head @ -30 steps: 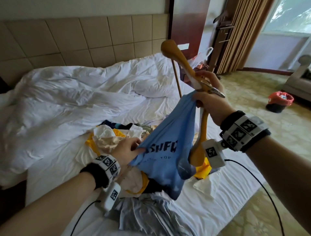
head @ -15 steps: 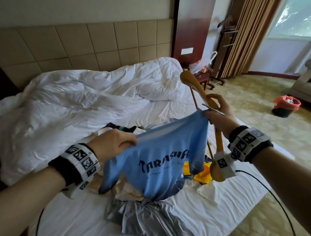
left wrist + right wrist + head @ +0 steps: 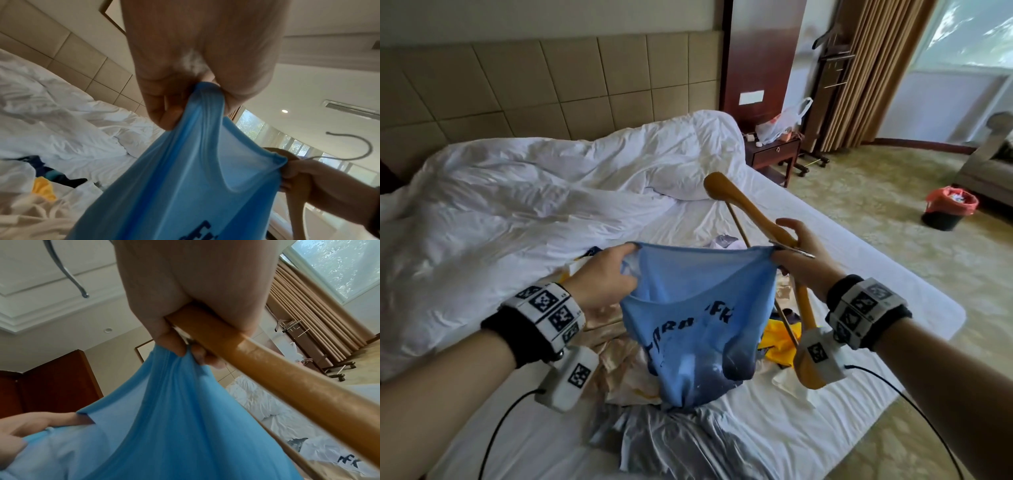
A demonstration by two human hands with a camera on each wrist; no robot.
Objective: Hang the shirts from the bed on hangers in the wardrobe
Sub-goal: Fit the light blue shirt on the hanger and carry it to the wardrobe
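Observation:
A light blue shirt [image 3: 698,308] with dark lettering hangs stretched between my two hands above the bed. My left hand [image 3: 606,277] pinches one end of its opening [image 3: 205,91]. My right hand [image 3: 796,253] pinches the other end [image 3: 174,356] and at the same time grips a wooden hanger [image 3: 743,202], whose arm [image 3: 287,386] runs through my palm. The hanger's metal hook [image 3: 68,272] points back past my wrist. More shirts [image 3: 619,356], cream, yellow, dark and grey, lie in a pile on the bed under the blue one.
A rumpled white duvet [image 3: 534,198] covers the bed's far half below a padded headboard [image 3: 517,89]. A nightstand [image 3: 774,154] with a plastic bag, a valet stand [image 3: 828,68], curtains and a red-lined bin [image 3: 948,209] stand on the carpet at the right.
The blue shirt came up off the pile. My left hand rose and shifted along its edge, so the opening is now pulled wide and level between both hands. The hanger dropped lower.

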